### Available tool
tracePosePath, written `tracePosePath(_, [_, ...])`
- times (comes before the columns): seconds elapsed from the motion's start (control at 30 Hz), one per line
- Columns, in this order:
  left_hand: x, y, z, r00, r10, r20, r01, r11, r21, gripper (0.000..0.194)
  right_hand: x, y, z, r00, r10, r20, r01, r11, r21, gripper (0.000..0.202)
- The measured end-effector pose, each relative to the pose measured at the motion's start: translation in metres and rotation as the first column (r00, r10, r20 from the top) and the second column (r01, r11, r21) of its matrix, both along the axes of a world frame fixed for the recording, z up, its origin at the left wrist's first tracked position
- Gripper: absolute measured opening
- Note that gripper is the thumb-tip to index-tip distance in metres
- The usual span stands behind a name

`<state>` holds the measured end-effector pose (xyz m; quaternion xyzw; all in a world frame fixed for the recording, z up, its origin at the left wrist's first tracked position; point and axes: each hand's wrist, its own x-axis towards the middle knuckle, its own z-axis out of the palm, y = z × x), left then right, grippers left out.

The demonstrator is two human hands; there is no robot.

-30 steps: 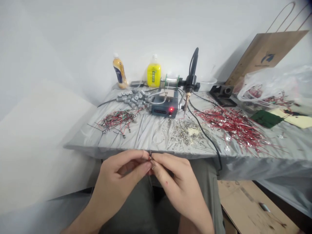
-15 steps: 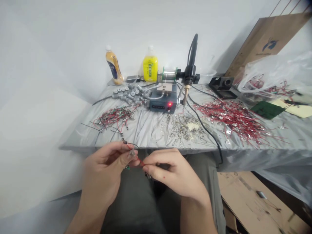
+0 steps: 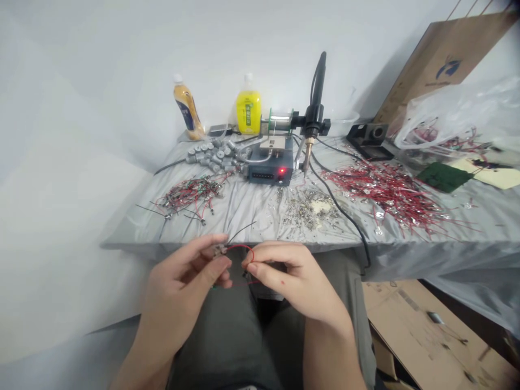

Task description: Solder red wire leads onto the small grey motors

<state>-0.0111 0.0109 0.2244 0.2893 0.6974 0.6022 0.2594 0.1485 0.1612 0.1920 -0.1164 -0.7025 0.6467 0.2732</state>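
A small wired part (image 3: 220, 249) is held above the person's lap (image 3: 219, 330), just before the table (image 3: 244, 206). The left hand (image 3: 179, 287) pinches its body between thumb and fingers; the right hand (image 3: 303, 281) grasps the looped red wire (image 3: 242, 246). A black wire (image 3: 241, 231) projects above. Beyond lie tangled wired parts (image 3: 190, 195), a control box (image 3: 266, 176) with lit lamp (image 3: 281, 170), and heaped red wires (image 3: 390, 197).

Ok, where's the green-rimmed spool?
In the head view, the spool is just right of centre, above the blue box, between the yellow bottle and the soldering iron.
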Motion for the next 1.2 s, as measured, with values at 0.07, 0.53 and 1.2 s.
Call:
tracePosePath(0.07, [0.006,0.001,0.003,0.999,0.015,0.034,-0.015,1.0,-0.013,0.033,-0.003,-0.002,0.0,1.0,0.021,0.01,-0.021,1.0,0.014,0.028])
tracePosePath(0.53, [0.0,0.001,-0.003,0.972,0.02,0.234,-0.048,0.992,0.113,0.018,0.001,0.004,-0.012,0.977,-0.01,-0.213,-0.057,0.951,-0.304,0.027])
tracePosePath(1.2, [-0.017,0.001,0.018,0.858,0.116,0.501,-0.256,0.942,0.218,0.053,0.003,0.011,-0.018,0.895,-0.099,-0.435,-0.194,0.791,-0.58,0.022])
